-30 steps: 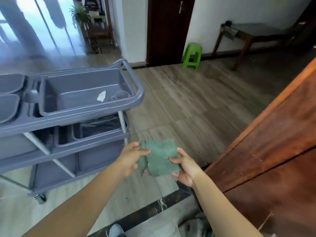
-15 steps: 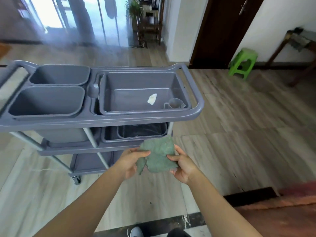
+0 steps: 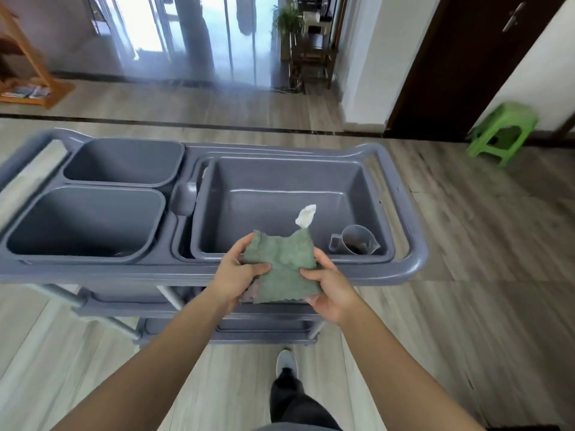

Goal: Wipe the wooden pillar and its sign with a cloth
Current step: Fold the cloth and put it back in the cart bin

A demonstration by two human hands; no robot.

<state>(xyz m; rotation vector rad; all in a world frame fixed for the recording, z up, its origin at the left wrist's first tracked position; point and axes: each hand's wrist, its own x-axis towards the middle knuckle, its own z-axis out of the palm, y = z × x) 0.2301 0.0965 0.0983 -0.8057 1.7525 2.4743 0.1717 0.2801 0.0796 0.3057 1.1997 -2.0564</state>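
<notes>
I hold a green cloth (image 3: pixel 284 269) in both hands at chest height, over the near rail of a grey cart. My left hand (image 3: pixel 239 275) grips its left edge, thumb on top. My right hand (image 3: pixel 328 286) pinches its right edge. The cloth hangs crumpled between them, its upper corners sticking up. The wooden pillar and its sign are out of view.
The grey plastic cart (image 3: pixel 413 262) stands right in front of me with two bins (image 3: pixel 87 222) on the left and a large tub (image 3: pixel 280 188) holding a white scrap (image 3: pixel 306 214) and a small jug (image 3: pixel 354 244). A green stool (image 3: pixel 501 132) sits far right by a dark door (image 3: pixel 460 57). My foot (image 3: pixel 286 363) is below.
The view has swung left, away from the brown wooden surface, so the cart now fills the centre. Both hands have kept hold of the cloth and brought it up over the cart's near rail.
</notes>
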